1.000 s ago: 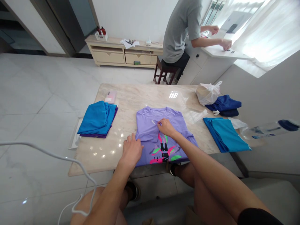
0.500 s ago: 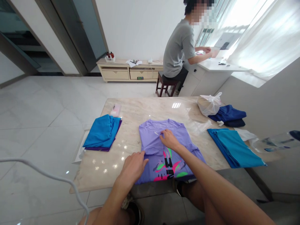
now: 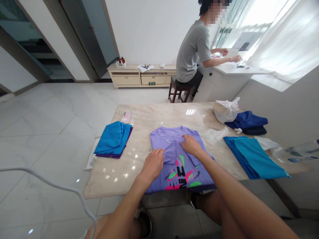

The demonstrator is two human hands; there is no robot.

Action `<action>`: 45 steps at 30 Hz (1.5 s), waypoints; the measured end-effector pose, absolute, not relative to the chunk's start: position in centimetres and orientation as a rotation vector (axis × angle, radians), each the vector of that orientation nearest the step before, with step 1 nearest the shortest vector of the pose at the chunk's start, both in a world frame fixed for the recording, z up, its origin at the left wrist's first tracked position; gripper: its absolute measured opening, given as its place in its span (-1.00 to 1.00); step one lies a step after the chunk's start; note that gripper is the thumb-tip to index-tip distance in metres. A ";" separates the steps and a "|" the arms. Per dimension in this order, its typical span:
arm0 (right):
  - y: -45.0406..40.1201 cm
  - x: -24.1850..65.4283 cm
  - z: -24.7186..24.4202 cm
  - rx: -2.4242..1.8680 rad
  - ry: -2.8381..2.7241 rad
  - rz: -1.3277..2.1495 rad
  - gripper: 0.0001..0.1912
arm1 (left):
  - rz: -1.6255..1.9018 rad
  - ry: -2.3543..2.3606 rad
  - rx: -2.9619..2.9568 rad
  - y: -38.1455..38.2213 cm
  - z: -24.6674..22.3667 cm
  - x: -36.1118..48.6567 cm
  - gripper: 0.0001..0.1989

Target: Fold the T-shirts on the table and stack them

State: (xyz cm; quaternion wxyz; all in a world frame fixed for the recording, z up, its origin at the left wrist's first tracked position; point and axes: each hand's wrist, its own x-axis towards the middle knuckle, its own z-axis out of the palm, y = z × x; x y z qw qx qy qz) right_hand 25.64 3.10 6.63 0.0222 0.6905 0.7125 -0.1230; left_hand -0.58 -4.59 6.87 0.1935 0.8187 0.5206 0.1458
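Observation:
A purple shirt point(image 3: 159, 179) with a pink, green and black print lies on the marble table point(image 3: 139, 113), its collar toward the far side. One sleeve is laid across its front. My left hand point(image 3: 153, 164) rests on the shirt's left part, fingers spread over the cloth. On the upper right part of the shirt is my right hand point(image 3: 191, 144), its fingers apart and touching the fabric near the sleeve. Neither hand visibly grips the cloth.
Folded blue and purple clothes point(image 3: 109, 137) lie at the left, beside a pink packet point(image 3: 126, 117). At the right are folded teal cloth point(image 3: 256, 156), dark blue cloth point(image 3: 246, 121), a plastic bag point(image 3: 225, 109) and a clear bottle point(image 3: 299, 152). A person point(image 3: 194, 49) sits beyond.
My left hand has moved up and right onto the shirt. My right hand has shifted right, and the right sleeve now lies folded inward. The view has turned slightly.

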 end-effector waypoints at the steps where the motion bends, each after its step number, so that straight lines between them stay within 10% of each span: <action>1: 3.3 26.3 6.6 2.170 2.159 -0.376 -0.52 | 0.405 1.446 2.328 -4.3 5.9 -0.5 -0.59; 18: -2.9 30.6 -2.1 1.960 2.588 -0.186 -0.33 | 0.182 1.616 2.486 -3.4 -0.1 -1.3 -0.39; 45: -0.7 26.8 4.5 1.963 2.309 -0.282 -0.62 | 0.118 1.446 2.436 -3.6 -0.2 2.7 -0.34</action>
